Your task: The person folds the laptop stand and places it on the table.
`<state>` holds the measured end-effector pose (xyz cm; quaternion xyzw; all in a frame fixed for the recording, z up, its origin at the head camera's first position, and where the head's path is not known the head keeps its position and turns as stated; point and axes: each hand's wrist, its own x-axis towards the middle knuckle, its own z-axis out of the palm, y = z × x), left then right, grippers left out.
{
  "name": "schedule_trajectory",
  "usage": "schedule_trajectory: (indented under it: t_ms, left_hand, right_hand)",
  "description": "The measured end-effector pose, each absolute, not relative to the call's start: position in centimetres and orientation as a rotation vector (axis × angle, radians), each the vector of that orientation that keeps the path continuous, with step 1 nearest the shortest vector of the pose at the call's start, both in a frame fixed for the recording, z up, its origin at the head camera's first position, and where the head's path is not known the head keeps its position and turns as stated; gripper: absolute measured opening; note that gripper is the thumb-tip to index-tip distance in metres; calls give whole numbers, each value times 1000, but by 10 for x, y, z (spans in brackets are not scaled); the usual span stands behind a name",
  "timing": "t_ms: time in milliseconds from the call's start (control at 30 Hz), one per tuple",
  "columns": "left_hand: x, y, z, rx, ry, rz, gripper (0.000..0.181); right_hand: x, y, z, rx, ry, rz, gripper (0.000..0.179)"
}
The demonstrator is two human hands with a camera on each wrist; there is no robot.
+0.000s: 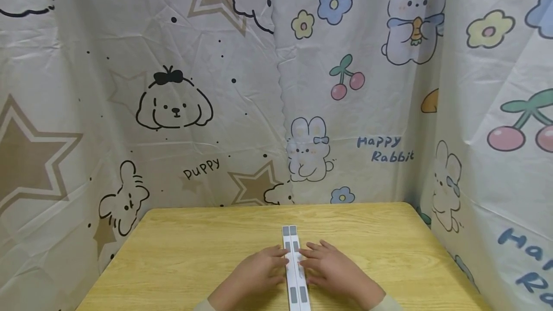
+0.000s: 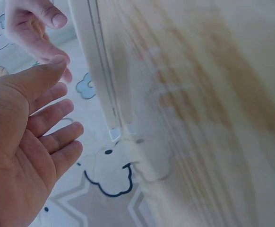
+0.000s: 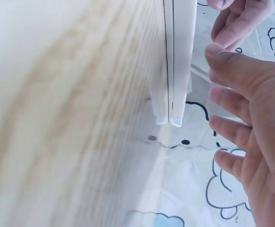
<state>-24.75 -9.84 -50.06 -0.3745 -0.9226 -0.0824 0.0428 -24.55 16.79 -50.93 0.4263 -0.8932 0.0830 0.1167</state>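
Note:
A folded white laptop stand (image 1: 292,280), two slim bars side by side with grey pads, lies lengthwise on the table in the head view. My left hand (image 1: 263,270) is at its left side, fingers spread and pointing toward it, with fingertips right at the bar's edge. On the other side my right hand (image 1: 330,270) mirrors it, fingers loosely extended. In the left wrist view the stand (image 2: 91,56) runs past the relaxed fingers of the left hand (image 2: 24,132). The right wrist view shows the stand (image 3: 182,56) beside the right hand (image 3: 265,123). Neither hand grips anything.
The light wooden table (image 1: 194,234) has rounded far corners. Behind it hangs a printed curtain (image 1: 242,124) with puppies, rabbits and stars, which also comes along the left and right sides.

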Motion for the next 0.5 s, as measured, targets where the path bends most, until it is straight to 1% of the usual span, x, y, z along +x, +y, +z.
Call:
schedule_trajectory:
  t_ms: [233,500]
  left_hand:
    - [-235,-110,-489,-1104,-2741,-295,42]
    - [-221,-127,-480,-1059,-2702,-343,43]
  right_hand:
    - [-238,180,-509,1154,-2517,241,41]
    - [-232,192,-500,1015,-2605,305,48]
